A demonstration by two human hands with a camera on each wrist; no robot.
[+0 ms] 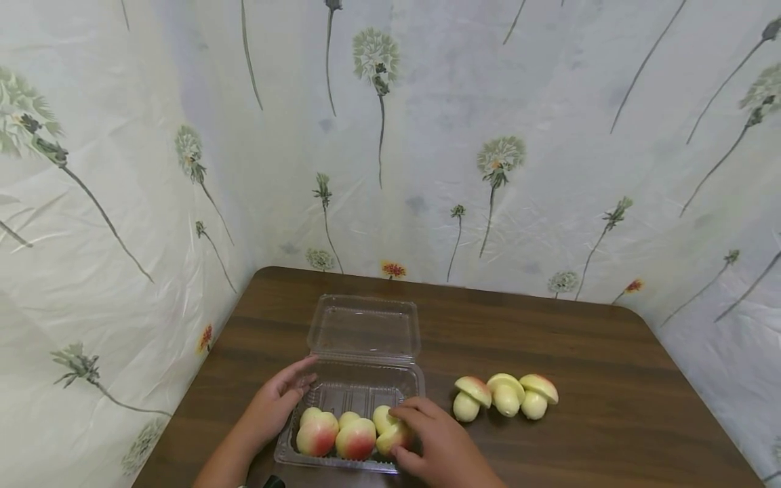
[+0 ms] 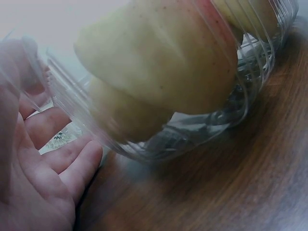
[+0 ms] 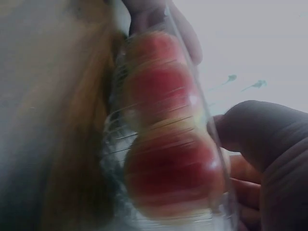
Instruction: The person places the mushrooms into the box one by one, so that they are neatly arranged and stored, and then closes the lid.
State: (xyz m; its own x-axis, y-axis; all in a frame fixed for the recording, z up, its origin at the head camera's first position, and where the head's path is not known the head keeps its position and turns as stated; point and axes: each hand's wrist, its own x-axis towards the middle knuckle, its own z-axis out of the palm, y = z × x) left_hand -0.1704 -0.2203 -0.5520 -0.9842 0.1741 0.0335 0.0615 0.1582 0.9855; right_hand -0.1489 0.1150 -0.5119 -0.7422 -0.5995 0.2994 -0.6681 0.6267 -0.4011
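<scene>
The fingers of my right hand pinch a blush-capped mushroom at lower centre of the frame; those of my left hand lie relaxed along the clamshell box. I'd expect the mushroom light, firm, slightly slick, best held by its cap's sides. It's pale yellow, reddening on the dome, in the box beside two boxed mates; three loose mushrooms lie lower right on the tabletop.
</scene>
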